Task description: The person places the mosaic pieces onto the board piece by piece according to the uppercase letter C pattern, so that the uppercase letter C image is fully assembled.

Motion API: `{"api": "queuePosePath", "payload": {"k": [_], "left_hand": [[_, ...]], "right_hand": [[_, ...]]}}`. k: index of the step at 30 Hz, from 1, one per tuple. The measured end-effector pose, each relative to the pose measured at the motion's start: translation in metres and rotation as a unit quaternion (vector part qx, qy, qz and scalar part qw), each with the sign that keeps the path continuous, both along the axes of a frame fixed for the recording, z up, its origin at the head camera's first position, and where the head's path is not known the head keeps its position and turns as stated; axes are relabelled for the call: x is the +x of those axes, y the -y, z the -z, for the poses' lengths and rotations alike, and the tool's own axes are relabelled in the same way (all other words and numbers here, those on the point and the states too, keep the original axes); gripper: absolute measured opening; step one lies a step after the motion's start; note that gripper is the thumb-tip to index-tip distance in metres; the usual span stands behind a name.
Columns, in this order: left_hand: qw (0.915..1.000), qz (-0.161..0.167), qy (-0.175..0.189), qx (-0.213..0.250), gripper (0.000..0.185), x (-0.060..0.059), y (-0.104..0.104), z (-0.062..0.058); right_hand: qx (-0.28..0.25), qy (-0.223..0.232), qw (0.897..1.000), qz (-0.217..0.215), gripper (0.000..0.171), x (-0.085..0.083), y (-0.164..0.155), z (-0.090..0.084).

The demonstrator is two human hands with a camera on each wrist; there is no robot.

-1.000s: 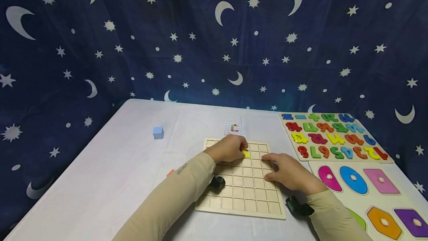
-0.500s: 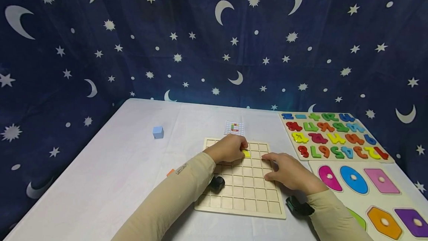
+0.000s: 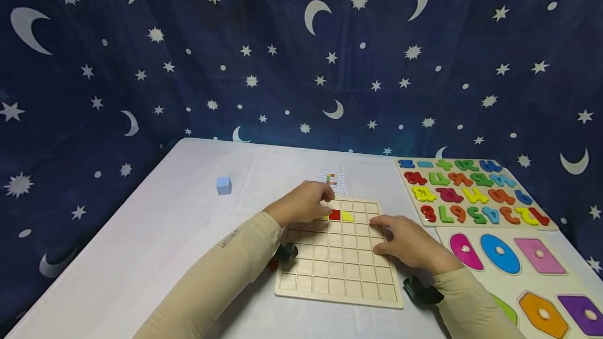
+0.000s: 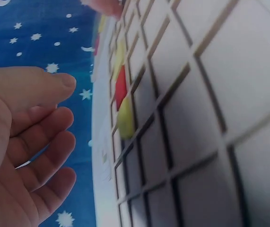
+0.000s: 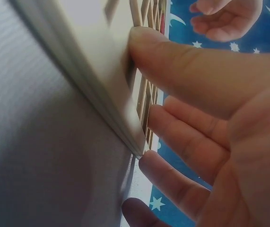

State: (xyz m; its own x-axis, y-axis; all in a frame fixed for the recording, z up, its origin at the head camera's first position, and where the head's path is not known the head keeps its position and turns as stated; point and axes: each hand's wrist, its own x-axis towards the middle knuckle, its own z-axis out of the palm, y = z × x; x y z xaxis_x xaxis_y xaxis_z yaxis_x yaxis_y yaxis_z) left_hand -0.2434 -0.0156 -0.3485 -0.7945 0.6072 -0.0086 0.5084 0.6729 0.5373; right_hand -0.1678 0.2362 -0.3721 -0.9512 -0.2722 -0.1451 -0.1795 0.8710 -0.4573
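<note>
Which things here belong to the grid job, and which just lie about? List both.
In use: wooden grid board; red tile and yellow tile set in it; pattern card; left hand beside the tiles; right hand resting on the board.

Lying about: blue cube; number puzzle; shape puzzle.

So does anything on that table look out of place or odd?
One light blue cube sits alone on the white table, far left of the wooden grid board. Otherwise nothing stands out.
</note>
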Motion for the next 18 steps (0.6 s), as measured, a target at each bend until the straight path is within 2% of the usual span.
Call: {"api": "queuePosePath", "payload": {"k": [5, 9, 18], "left_hand": [[0.9999, -0.007, -0.01, 0.004, 0.033, 0.005, 0.018, -0.005], [0.9995, -0.032, -0.006, 0.007, 0.034, 0.01, 0.033, -0.007], [0.9979, -0.062, -0.01, 0.013, 0.032, 0.017, 0.061, -0.003]], "right_hand": [[-0.002, -0.004, 1.0, -0.001, 0.065, 0.0, 0.0, -0.001], [-0.001, -0.006, 1.0, -0.002, 0.065, 0.0, 0.0, -0.001], [-0.001, -0.006, 1.0, -0.001, 0.064, 0.001, 0.001, -0.001]]}}
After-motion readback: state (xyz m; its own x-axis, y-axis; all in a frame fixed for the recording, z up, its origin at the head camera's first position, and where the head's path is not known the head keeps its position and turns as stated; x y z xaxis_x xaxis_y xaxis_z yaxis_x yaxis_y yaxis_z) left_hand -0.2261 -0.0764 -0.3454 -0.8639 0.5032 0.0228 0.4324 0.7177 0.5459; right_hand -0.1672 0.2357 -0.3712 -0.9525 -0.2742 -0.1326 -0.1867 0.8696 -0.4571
